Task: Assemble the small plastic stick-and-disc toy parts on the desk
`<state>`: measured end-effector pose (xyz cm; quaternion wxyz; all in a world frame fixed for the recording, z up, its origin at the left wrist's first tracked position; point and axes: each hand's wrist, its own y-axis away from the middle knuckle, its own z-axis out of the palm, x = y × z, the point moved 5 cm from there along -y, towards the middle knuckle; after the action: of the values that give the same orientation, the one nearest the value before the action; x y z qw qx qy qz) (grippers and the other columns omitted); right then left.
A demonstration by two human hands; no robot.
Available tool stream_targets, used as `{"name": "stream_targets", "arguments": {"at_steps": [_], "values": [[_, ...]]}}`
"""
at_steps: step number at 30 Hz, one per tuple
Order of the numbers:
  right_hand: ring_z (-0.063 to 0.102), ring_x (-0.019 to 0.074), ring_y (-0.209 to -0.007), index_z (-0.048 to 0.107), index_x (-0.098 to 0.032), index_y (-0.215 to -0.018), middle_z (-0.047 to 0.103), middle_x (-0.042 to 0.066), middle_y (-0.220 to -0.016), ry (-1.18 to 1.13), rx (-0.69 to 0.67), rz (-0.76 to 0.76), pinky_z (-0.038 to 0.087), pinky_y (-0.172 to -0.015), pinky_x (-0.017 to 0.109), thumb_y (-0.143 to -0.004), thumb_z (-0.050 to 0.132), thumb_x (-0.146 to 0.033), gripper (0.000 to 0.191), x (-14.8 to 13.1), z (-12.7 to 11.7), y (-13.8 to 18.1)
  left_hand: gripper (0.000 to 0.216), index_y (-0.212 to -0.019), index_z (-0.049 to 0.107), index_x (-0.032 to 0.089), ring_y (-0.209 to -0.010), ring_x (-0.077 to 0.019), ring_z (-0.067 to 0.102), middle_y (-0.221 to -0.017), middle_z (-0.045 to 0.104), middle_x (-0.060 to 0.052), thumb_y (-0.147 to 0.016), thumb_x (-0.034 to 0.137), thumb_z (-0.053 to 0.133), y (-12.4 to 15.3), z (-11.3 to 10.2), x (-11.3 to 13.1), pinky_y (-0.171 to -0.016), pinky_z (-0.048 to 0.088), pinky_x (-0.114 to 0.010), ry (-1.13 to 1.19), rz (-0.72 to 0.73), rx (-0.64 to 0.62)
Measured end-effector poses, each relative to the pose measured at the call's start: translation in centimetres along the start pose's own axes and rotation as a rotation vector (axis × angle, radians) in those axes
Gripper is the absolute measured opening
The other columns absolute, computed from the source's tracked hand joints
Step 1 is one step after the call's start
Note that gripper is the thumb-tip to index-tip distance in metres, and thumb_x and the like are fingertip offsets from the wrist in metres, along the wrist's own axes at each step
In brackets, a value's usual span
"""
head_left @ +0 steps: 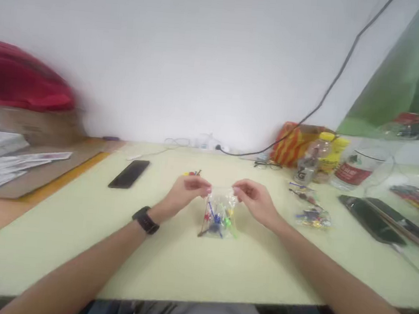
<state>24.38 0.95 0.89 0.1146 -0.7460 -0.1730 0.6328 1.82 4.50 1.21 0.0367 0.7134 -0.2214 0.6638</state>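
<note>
**Both hands pinch the top corners of a clear plastic bag**

Your left hand (188,192) and right hand (255,200) each have thumb and fingertips closed on an upper corner of the clear plastic bag (221,214), its mouth edge stretched between them. You hold it over the middle of the tabletop (170,266), well back from the front edge; you cannot tell whether its bottom touches the surface. Inside show blue, red, green and yellow plastic pieces (217,220), too blurred to identify singly.

Just behind your left hand sits a small red and yellow cluster (192,173). Toward the tabletop's right edge, a bag of mixed small pieces (313,218) lies near your right forearm, with two smartphones (370,220) farther right. Toward the left edge lies a black smartphone (129,174). Eyeglasses (267,165) and a yellow-capped bottle (312,158) stand near the back edge.
</note>
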Motion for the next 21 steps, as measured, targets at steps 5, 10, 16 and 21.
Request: {"name": "stream_targets", "arguments": {"at_steps": [5, 10, 16, 21], "values": [[0.061, 0.0148, -0.066, 0.076, -0.018, -0.095, 0.071, 0.003, -0.077, -0.094, 0.006, 0.04, 0.051, -0.064, 0.029, -0.085, 0.077, -0.043, 0.026, -0.2, -0.1, 0.0, 0.02, -0.09, 0.084, 0.016, -0.082, -0.0197, 0.071, -0.085, 0.078, -0.009, -0.075, 0.03, 0.088, 0.1, -0.5, -0.5, -0.08, 0.056, -0.032, 0.078, -0.044, 0.05], [0.061, 0.016, -0.071, 0.083, -0.021, -0.09, 0.069, 0.002, -0.071, -0.132, 0.023, 0.075, 0.051, -0.071, 0.031, -0.081, 0.077, -0.033, 0.016, -0.2, -0.5, 0.0, 0.017, -0.085, 0.085, 0.016, -0.081, -0.0203, 0.071, -0.086, 0.079, -0.01, -0.071, 0.026, 0.087, 0.1, -0.7, -0.5, -0.082, 0.057, -0.034, 0.139, -0.077, 0.109], [0.062, 0.0162, -0.077, 0.083, -0.021, -0.086, 0.07, 0.003, -0.081, -0.121, 0.021, 0.01, 0.051, -0.076, 0.031, -0.084, 0.072, -0.028, 0.013, -0.5, -0.7, 0.1, 0.02, -0.085, 0.084, 0.016, -0.08, -0.0186, 0.069, -0.086, 0.078, -0.009, -0.074, 0.031, 0.09, 0.3, -0.4, -0.1, -0.08, 0.058, -0.032, 0.07, -0.011, 0.071], [0.06, 0.0149, -0.07, 0.081, -0.02, -0.102, 0.072, 0.003, -0.082, -0.114, -0.046, 0.134, 0.051, -0.069, 0.03, -0.083, 0.079, -0.04, 0.027, 0.1, 0.1, 0.1, 0.035, -0.104, 0.082, 0.017, -0.092, -0.022, 0.072, -0.101, 0.078, -0.009, -0.075, 0.036, 0.09, 0.7, 0.1, 0.6, -0.086, 0.061, -0.035, -0.007, 0.02, 0.057]]}}
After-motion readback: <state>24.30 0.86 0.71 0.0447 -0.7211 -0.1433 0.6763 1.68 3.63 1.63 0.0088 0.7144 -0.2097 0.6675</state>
